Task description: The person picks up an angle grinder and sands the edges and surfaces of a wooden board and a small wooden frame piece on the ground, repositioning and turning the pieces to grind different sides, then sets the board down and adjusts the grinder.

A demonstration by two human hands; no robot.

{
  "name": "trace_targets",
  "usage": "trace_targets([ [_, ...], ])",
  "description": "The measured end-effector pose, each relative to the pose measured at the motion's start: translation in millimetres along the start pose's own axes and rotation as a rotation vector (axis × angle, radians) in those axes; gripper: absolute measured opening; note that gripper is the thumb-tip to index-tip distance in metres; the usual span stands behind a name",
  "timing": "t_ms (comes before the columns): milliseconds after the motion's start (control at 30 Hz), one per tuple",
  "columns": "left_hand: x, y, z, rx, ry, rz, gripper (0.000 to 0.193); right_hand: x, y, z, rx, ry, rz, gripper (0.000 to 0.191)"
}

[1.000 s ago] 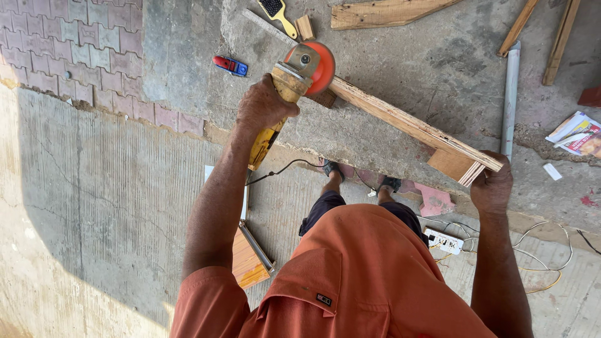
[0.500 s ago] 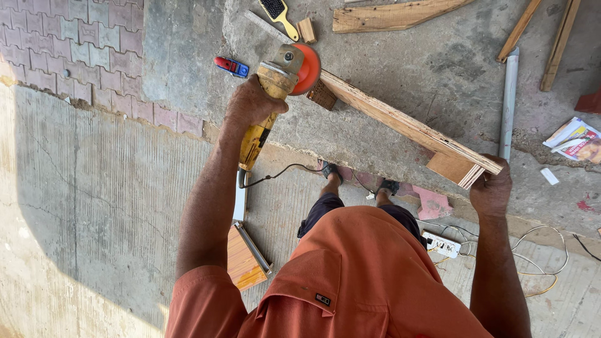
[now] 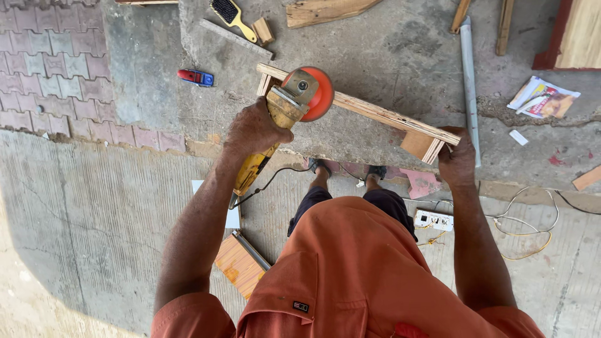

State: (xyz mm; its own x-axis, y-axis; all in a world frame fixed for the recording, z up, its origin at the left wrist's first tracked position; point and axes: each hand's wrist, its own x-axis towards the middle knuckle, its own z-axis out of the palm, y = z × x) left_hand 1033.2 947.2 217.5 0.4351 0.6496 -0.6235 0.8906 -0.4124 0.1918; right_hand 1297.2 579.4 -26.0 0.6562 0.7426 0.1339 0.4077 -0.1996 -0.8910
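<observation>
Gripping the grinder [image 3: 275, 134] by its yellow body, the left hand [image 3: 253, 130] is closed tight around it, with the orange disc [image 3: 311, 92] resting on the near end of the wood frame [image 3: 369, 111]. The right hand [image 3: 457, 161] is closed on the far end of that frame, by its block [image 3: 421, 145], steadying it on the concrete ledge [image 3: 388, 50].

From where I stand, the worry is the one-handed hold. If the disc bites or catches an edge, the grinder could kick sideways, and one hand may not check it. The frame is only pinned by a hand, not clamped, so it could skid or twist on the ledge. The cord [image 3: 269, 184] trails down past the feet [image 3: 347, 169]; a snag there might jerk the tool. Both hands are bare, and I cannot tell whether a guard covers the disc.

Counting what lies about: one grinder, one frame, one brush [image 3: 230, 15] with a yellow handle, one small red and blue tool [image 3: 195, 77], one pale pipe [image 3: 468, 81], one white socket strip [image 3: 433, 220], one booklet [image 3: 543, 99], and one orange board [image 3: 239, 266] on the floor below. Loose wood offcuts lie along the top, at least four, though some run out of view.
</observation>
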Motion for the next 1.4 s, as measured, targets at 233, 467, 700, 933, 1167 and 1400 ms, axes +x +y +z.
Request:
trace_targets([
  [233,-17,51,19,0.031,-0.073,0.086,0.092,4,-21,-1,-0.014,0.009,-0.051,0.029],
  [467,-23,87,39,0.075,-0.096,0.153,0.088,8,-12,1,-0.072,0.006,-0.068,0.034],
  [700,-26,103,49,0.084,-0.108,0.187,0.084,6,5,9,-0.052,0.021,-0.14,0.049],
  [933,-27,117,60,0.072,-0.102,0.229,0.081,7,17,12,-0.052,0.03,-0.165,0.048],
  [1167,-30,137,68,0.118,-0.152,0.259,0.078,11,7,9,-0.095,-0.035,0.022,0.033],
  [1400,-33,149,75,0.12,-0.153,0.291,0.078,16,2,8,-0.038,-0.011,-0.028,0.034],
])
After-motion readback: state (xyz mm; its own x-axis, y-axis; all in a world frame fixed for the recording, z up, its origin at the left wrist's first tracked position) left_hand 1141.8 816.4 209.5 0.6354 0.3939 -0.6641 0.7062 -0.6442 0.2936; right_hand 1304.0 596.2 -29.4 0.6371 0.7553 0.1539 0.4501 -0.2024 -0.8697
